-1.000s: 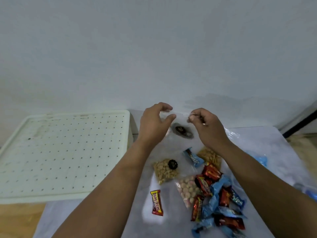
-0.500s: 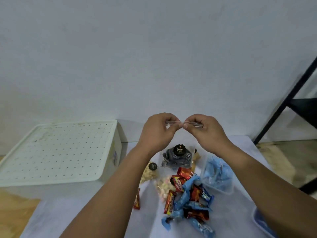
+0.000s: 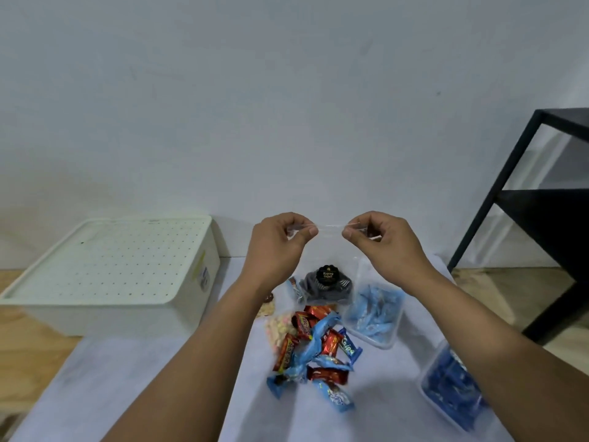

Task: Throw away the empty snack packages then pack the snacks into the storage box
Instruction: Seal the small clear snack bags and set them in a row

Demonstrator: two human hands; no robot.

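- The surface (image 3: 127, 371), covered in a pale cloth, runs from the near edge to the far wall.
- The storage box (image 3: 178, 301), white with its dotted lid on, sits at the far left, well apart from both hands.
- A black metal shelf frame (image 3: 497, 199) stands at the far right, off the surface.
- Two clear tubs of blue wrappers sit on the right: one (image 3: 376, 311) just right of the snack pile, the other (image 3: 446, 387) nearer and partly cut off by the right forearm.
- The pile of snacks (image 3: 315, 346), red and blue wrapped bars with a clear bag of pale pieces at its left, lies in the middle, near and below the hands.
- The left hand (image 3: 274, 247) is raised above the pile, thumb and forefinger pinching the left end of a clear package.
- The right hand (image 3: 379, 240) is level with it, pinching the right end with its fingers curled.
- The clear package (image 3: 330, 226) is stretched taut between the two hands; it is see-through, thin and hard to make out, and hangs over a dark striped bag.
- That dark striped bag (image 3: 328, 283), with a round black label, lies just beyond the pile.
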